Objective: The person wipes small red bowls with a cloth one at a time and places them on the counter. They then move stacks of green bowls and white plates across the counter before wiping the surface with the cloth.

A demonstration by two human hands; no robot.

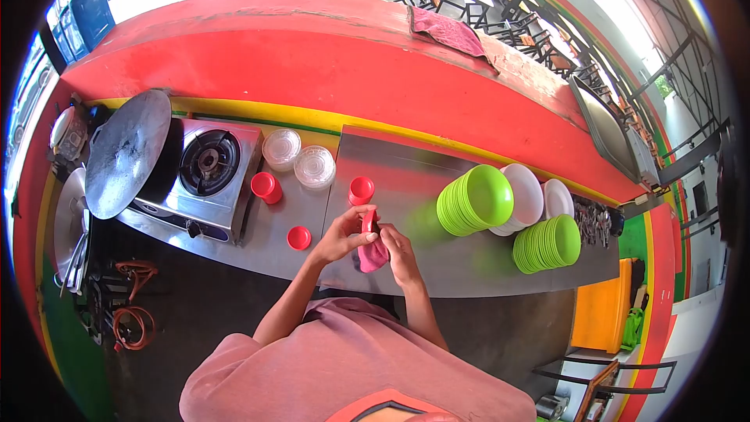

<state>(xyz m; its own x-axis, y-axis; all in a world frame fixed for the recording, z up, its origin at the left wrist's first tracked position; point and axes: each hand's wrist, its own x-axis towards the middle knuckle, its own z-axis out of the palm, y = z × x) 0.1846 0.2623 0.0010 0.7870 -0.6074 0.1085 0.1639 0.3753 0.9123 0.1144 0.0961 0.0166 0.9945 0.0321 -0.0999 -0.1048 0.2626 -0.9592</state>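
Note:
In the head view, my left hand (342, 237) grips a small red dish (368, 219), turned edge-on, above the steel counter's front part. My right hand (401, 255) is closed against the dish's other side, holding a pink cloth (372, 256) that hangs below it. The fingers partly hide both the dish and the cloth. Just beyond my hands stands a stack of red dishes (361, 189). Left of my left hand, a single red dish (298, 237) sits on the counter, and another red stack (266, 187) is farther back.
Clear plastic containers (315, 167) stand behind the red stacks. A gas stove (209, 168) and a large wok (129, 155) occupy the left. On the right are stacked green bowls (475, 200), green plates (547, 244), white bowls (522, 197) and cutlery (594, 223). A red wall (312, 62) borders the counter.

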